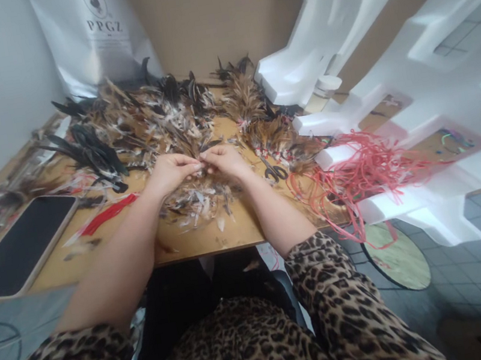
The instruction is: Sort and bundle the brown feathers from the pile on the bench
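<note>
My left hand [172,172] and my right hand [225,161] meet fingertip to fingertip over the table's middle. Both are pinched closed on the base of a small brown feather bunch [189,145]; its exact outline blends into the feathers behind. Beyond the hands lies a wide heap of brown and black feathers [125,116]. Loose pale and brown feathers [198,202] are scattered just below them. Tied brown feather bunches [276,134] rest to the right, beside black-handled scissors [274,171].
A phone [20,245] and red strings [109,215] lie at the left. Tangled pink-red ribbon [366,169] hangs over white foam pieces [417,200] at the right. A silver bag [95,44] stands behind. The wooden table [214,242] ends close to my body.
</note>
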